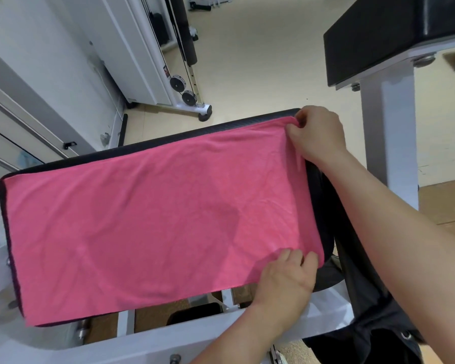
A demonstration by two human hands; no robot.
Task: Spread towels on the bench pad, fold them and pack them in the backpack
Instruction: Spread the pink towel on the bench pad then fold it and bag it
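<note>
At frame right, the pink towel [153, 219] spread on the bench pad [221, 127] is pinched by the right hand [315, 135] at its upper corner, the left hand [286, 277] at its lower.

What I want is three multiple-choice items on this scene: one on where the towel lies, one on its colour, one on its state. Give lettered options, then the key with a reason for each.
1. Where does the towel lie?
A. on the floor
B. on the bench pad
C. on a chair

2. What colour is the towel?
A. blue
B. white
C. pink

3. What state is the towel in?
A. spread out flat
B. rolled up
C. crumpled in a heap

Key:
1 B: the towel covers the black bench pad, whose rim shows along the far edge.
2 C: its whole surface is pink.
3 A: it lies flat, the right hand gripping its far corner and the left hand holding its near corner.
</note>
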